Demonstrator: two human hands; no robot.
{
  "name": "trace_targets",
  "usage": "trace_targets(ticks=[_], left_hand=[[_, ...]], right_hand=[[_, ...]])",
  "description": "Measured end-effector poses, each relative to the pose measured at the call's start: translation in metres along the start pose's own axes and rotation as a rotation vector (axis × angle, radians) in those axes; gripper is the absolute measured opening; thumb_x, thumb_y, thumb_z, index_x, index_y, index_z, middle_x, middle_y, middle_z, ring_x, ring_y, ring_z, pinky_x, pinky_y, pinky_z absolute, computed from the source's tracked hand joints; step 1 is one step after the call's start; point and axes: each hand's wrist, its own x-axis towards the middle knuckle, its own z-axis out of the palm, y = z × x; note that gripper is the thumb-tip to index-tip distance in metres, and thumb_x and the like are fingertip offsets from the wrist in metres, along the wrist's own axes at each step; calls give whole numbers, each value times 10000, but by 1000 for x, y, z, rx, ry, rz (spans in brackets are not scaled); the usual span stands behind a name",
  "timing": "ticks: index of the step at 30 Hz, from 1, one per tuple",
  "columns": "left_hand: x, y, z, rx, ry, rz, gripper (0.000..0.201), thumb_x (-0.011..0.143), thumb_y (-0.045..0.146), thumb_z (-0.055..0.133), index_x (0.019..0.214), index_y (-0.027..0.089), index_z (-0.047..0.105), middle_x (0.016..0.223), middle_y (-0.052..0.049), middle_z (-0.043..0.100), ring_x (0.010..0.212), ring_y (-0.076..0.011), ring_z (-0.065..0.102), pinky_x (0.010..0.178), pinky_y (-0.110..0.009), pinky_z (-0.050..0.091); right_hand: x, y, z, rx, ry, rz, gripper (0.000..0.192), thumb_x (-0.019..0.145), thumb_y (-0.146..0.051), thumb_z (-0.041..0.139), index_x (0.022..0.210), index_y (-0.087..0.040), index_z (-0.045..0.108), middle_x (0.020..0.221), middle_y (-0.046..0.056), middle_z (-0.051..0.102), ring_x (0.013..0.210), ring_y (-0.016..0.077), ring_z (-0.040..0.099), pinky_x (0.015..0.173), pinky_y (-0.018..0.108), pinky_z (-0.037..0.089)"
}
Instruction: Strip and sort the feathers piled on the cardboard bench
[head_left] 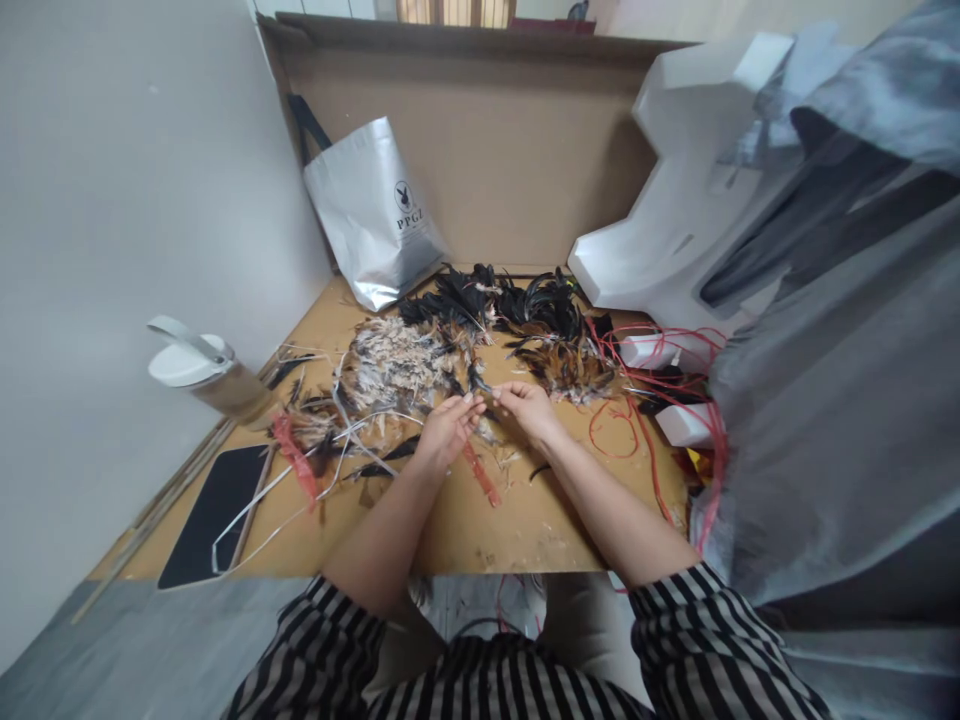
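Observation:
Over the middle of the table my left hand and my right hand pinch close together. A dark feather rises from between their fingertips; its lower end is hidden by the fingers, and both hands seem to grip it. Just past my left hand spreads a heap of pale and brown feathers. Beyond my hands lie black feathers, and a pile of brown feathers sits to the right of my right hand. Below my left hand lies a strip of red plastic.
At the left are a dark tablet, white strips and a lidded cup. A silver bag leans against the cardboard back. Red string tangles at the right, below white foam and hanging grey cloth.

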Motion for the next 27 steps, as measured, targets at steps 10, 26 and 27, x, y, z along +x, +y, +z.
trace_targets(ticks=[10, 26, 27], left_hand=[[4, -4, -1, -21, -9, 28, 75, 662, 89, 656, 697, 96, 590, 640, -11, 608, 587, -43, 565, 551, -126, 421], [3, -8, 1, 235, 45, 137, 184, 586, 213, 727, 635, 96, 595, 581, -4, 590, 538, -41, 540, 532, -138, 427], [3, -8, 0, 256, 49, 153, 192, 584, 226, 729, 631, 96, 596, 578, -3, 588, 535, -41, 535, 525, -139, 421]], right_hand=[[-7, 16, 18, -296, 55, -244, 208, 724, -313, 534, 706, -134, 637, 659, 38, 646, 552, 111, 523, 552, 217, 404], [-9, 23, 8, -443, 29, -415, 169, 744, -241, 529, 707, -183, 683, 686, 28, 645, 655, 129, 555, 654, 242, 403], [-9, 22, 8, -405, 0, -385, 170, 741, -248, 530, 724, -186, 687, 701, 30, 654, 661, 131, 563, 658, 245, 407]])
